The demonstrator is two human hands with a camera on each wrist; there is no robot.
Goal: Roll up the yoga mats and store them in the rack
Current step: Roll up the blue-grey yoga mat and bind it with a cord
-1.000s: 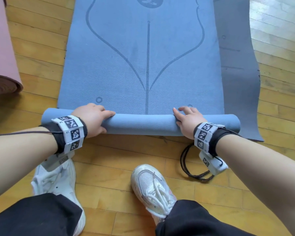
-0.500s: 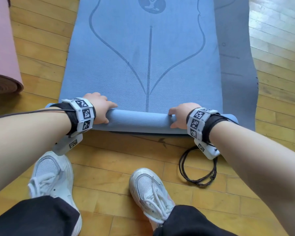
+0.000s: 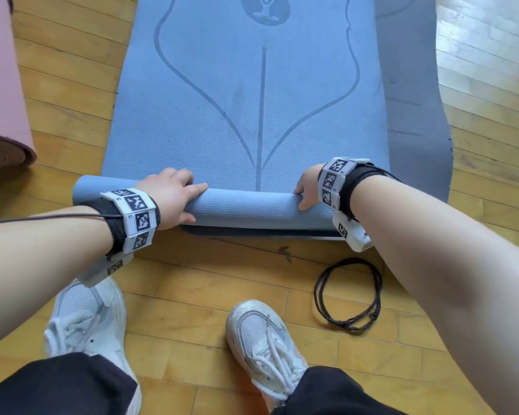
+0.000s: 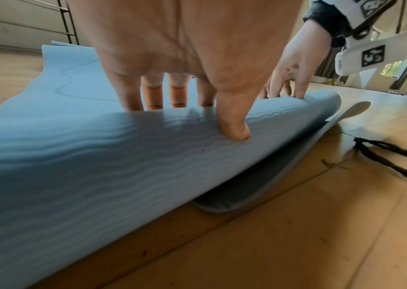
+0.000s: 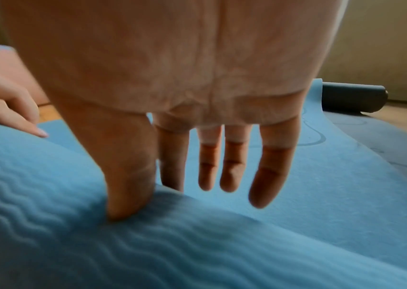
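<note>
Blue foam fills the head view: the blue mat (image 3: 252, 100) lies on the wood floor (image 3: 207, 280) with its near end wound into a roll (image 3: 246, 206). My left hand (image 3: 170, 196) lies over the roll's left part, fingers draped over the top, thumb on the near face. My right hand (image 3: 307, 187) grips near the roll's right end, thumb down the front. Against a second ago the roll has travelled further up the mat, so bare floor has opened between it and my shoes; I judge the rolling early, with most of the mat flat. A grey mat (image 3: 414, 115) shows beneath it at the right, and a pink roll (image 3: 3, 115) lies at left: three mats counted here. One black cord loop (image 3: 349, 293) lies on the floor, and two white shoes (image 3: 264, 333).

The left wrist view shows my left thumb (image 4: 233, 125) pressing the ribbed face, four fingers over the crest, and the grey edge (image 4: 222, 203) peeking out below.

The right wrist view shows my right thumb (image 5: 125, 195) pressed in, fingers (image 5: 267, 176) extended past the crest, loosely curved. A dark roll (image 5: 353, 98) lies far off. No rack is clearly seen.
</note>
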